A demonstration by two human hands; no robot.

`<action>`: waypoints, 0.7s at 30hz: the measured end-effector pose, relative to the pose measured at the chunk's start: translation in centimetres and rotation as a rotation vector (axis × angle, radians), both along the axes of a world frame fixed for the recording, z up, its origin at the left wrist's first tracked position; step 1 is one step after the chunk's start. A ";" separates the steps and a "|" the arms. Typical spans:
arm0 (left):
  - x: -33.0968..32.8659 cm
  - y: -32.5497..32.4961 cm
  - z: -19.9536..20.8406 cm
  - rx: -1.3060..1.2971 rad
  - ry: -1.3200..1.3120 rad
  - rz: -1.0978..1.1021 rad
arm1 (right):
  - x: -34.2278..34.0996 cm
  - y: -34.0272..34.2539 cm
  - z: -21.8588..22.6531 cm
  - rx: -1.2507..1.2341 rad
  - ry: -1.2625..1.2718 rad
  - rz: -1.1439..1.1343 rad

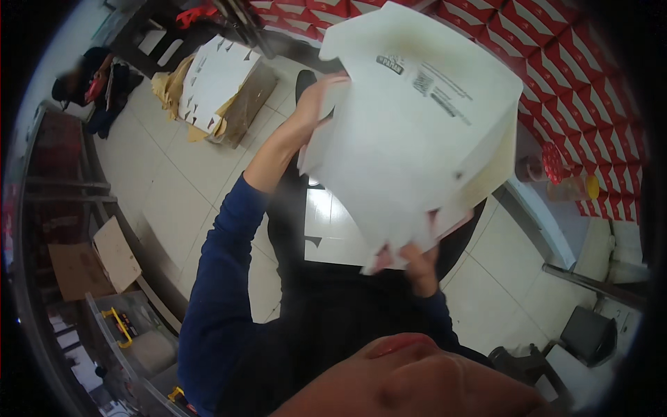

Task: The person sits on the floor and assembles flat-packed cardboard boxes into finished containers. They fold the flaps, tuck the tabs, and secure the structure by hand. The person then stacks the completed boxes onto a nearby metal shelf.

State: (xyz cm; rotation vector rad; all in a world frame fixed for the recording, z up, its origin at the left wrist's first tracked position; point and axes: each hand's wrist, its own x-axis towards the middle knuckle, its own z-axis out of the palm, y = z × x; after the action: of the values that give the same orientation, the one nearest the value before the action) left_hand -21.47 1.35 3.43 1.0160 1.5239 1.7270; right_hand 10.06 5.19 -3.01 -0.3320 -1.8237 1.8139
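A white cardboard box blank (410,132), partly folded, is held up tilted in front of me, with dark print on its upper face. My left hand (316,108) is closed on its left edge, some fingers hidden behind the board. At the lower edge, beside the notched flaps, my right hand (421,267) grips the cardboard; its fingers are slightly blurred. Beneath the blank, another flat white cardboard sheet (326,229) lies across my lap, mostly covered by the one I hold.
A stack of white blanks (219,80) in torn brown wrapping sits on the floor at far left. Red-and-white boxes (563,76) are piled along the far right. Lidded jars (573,187) stand at right. At lower left are an open brown carton (94,260) and a plastic bin (142,340).
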 end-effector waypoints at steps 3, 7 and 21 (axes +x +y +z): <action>-0.6 3.4 -3.4 0.056 0.519 0.262 | -5.5 -3.7 1.0 0.499 0.288 0.048; -0.8 5.3 0.4 0.054 0.543 0.199 | -7.3 -0.9 4.5 0.225 0.370 -0.091; 2.6 -4.2 -2.0 -0.620 -0.477 -0.154 | 0.1 5.9 4.8 -0.536 0.259 -0.547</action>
State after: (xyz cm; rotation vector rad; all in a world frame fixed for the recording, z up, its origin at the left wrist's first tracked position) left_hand -18.88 -2.82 1.45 0.3573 1.4667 1.1542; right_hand 10.12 11.09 1.79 -0.6810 -0.9265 1.8021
